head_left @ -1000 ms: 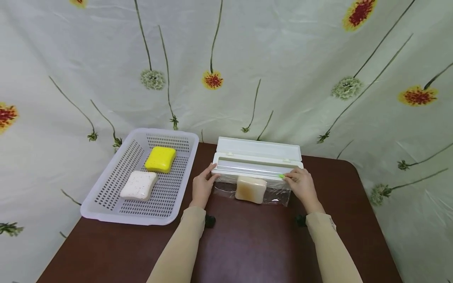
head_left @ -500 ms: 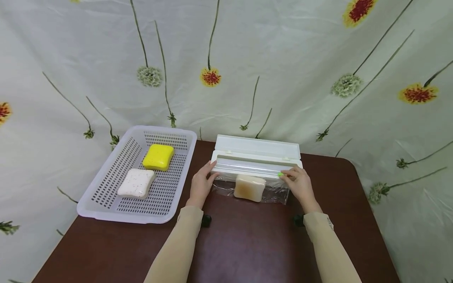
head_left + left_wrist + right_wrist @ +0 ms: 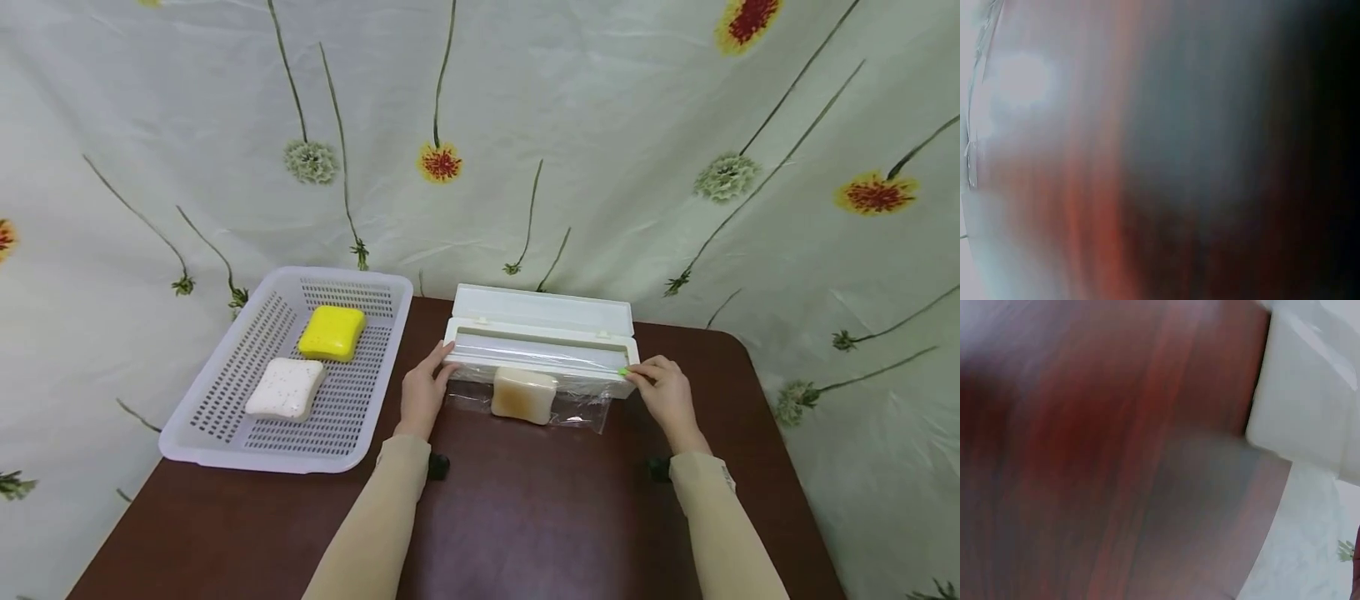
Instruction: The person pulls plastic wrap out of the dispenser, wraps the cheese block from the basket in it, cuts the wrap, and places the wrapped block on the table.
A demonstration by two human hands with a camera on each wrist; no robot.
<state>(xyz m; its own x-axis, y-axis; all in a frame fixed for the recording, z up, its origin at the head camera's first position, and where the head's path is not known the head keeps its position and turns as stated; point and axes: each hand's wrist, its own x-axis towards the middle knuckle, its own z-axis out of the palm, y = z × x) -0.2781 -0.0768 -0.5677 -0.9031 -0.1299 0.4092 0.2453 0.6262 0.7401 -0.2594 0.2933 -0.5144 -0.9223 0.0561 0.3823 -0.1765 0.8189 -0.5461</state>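
Observation:
A white cling film dispenser (image 3: 540,342) stands in the head view with its lid raised at the back and a film roll inside. My left hand (image 3: 422,400) grips its left end, fingers on top and thumb at the front. At the right end of the front edge, my right hand (image 3: 667,400) pinches a small green slide cutter (image 3: 622,372). A toast-shaped sponge (image 3: 524,396), white with a browned patch, lies against the front of the box, on or under clear cling film (image 3: 585,410) spread along the table. The right wrist view shows the dispenser's end (image 3: 1304,394); neither wrist view shows fingers clearly.
On the left stands a pale perforated plastic basket (image 3: 375,417) holding a yellow sponge-shaped block (image 3: 332,332) and a white speckled one (image 3: 286,388). The dark wooden table (image 3: 525,517) meets a flower-printed curtain (image 3: 480,125) behind the dispenser.
My right hand has slid the green cutter rightward along the dispenser's front edge to its right end. The film's right part now lies lower, away from the box. My left hand keeps its grip.

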